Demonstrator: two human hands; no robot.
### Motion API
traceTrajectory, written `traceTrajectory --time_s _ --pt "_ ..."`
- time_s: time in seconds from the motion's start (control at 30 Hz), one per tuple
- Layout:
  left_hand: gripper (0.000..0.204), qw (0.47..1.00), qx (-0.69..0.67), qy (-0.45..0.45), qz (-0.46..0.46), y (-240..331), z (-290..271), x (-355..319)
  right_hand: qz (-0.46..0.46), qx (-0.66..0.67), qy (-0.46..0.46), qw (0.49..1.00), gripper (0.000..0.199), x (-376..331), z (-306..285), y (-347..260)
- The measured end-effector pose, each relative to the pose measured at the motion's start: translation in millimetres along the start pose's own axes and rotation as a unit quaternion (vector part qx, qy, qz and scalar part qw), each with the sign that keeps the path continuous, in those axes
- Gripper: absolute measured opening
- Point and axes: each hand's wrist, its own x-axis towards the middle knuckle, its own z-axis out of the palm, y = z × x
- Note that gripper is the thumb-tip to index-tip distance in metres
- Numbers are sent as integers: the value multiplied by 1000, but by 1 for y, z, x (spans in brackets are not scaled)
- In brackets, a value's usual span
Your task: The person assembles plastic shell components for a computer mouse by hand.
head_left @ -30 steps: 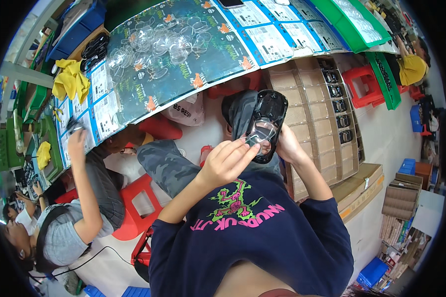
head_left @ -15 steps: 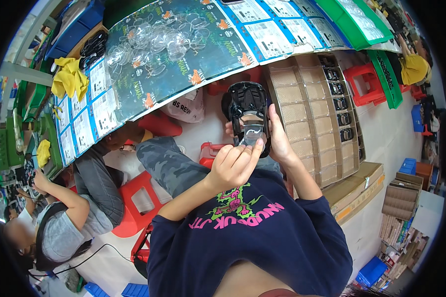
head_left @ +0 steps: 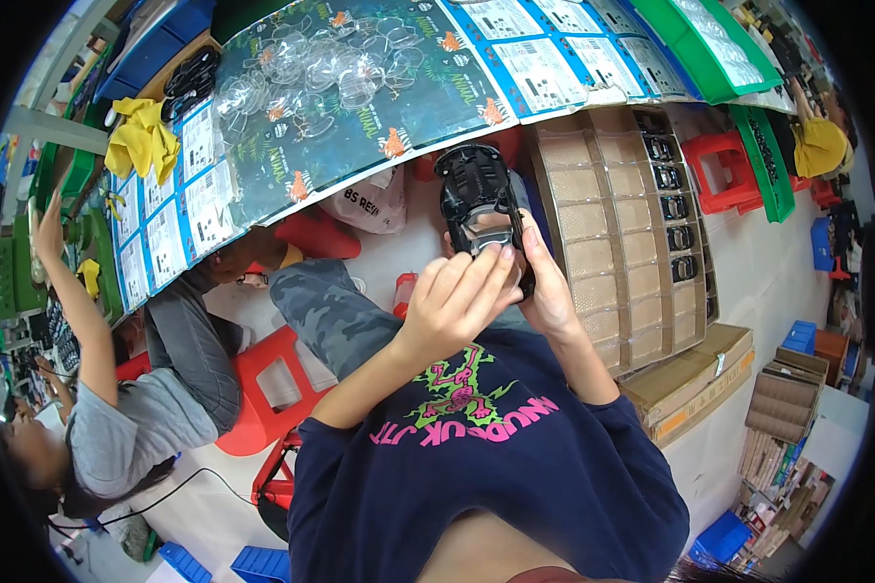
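Observation:
A black toy car body is held in front of my chest, just beyond the table's near edge. My right hand wraps its right side and near end, closed on it. Over the near part of the body, a clear plastic window piece lies in or on its opening. My left hand has its fingers closed together, with the tips pressed on that clear piece. How far the piece is seated in the body is hidden under my fingers.
Clear plastic parts lie heaped on the patterned table cover. On the right, a divided cardboard box holds several black car parts in one column. A co-worker sits at the left near a red stool.
My left hand's fingers have bunched over the clear piece and cover more of it. The car body has tilted and shifted slightly left. The co-worker's arm has risen.

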Motion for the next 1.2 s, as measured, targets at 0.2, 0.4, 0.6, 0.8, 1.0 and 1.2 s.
traceTrajectory --time_s 0.2,0.4,0.6,0.8,1.0,1.2 --pt "52 996 18 -81 -41 0 -8 -8 -7 8 -31 999 43 -3 5 1" --pt "61 890 -279 93 -349 -13 -3 2 25 34 -42 998 54 -7 10 0" --pt "22 715 -548 -7 -433 -33 10 4 47 -18 -25 998 33 -5 9 0" --pt "16 716 -535 6 -448 -24 14 2 57 -162 16 985 14 -2 8 -3" --pt "20 723 -540 16 -430 -21 18 -1 42 -188 21 981 11 -1 8 1" --pt "19 754 -499 31 -426 -16 8 9 30 -186 34 982 11 2 14 0"
